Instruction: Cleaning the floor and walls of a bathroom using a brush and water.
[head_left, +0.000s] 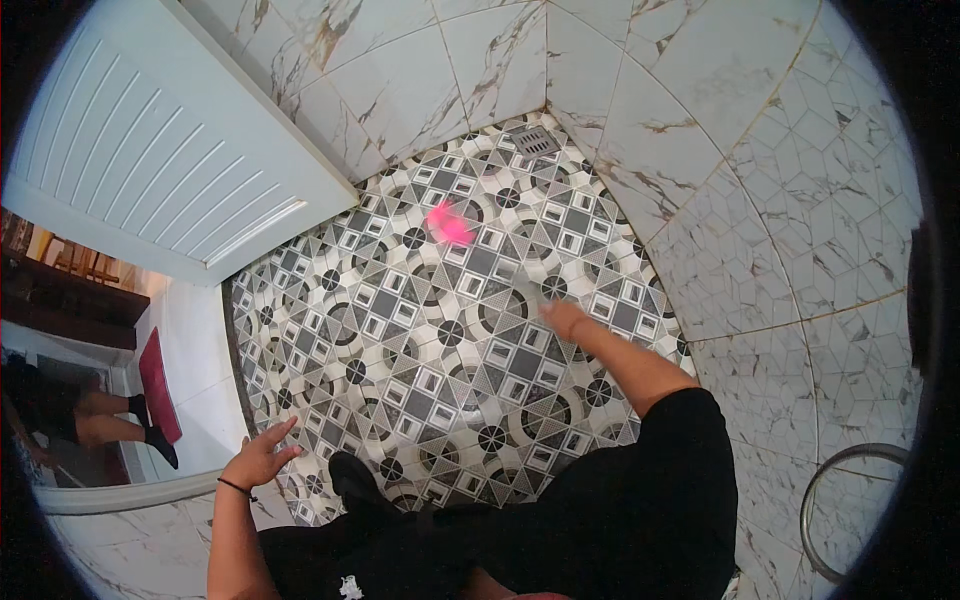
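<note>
My right hand (562, 319) reaches out over the patterned tile floor (450, 332), closed and slightly blurred. A faint pale handle (525, 283) runs from it towards a bright pink head (451, 225), which looks like a brush. Motion blur hides the tool's exact shape and whether the head touches the tiles. My left hand (262, 456) hangs at the lower left with its fingers apart and nothing in it. A dark band circles that wrist.
A metal floor drain (535, 141) lies in the far corner between marbled wall tiles (495, 67). A white louvred door (187, 142) stands ajar at left. Beyond the threshold, another person's legs (112, 420) show near a red mat (159, 386). A metal hose (811, 502) loops at right.
</note>
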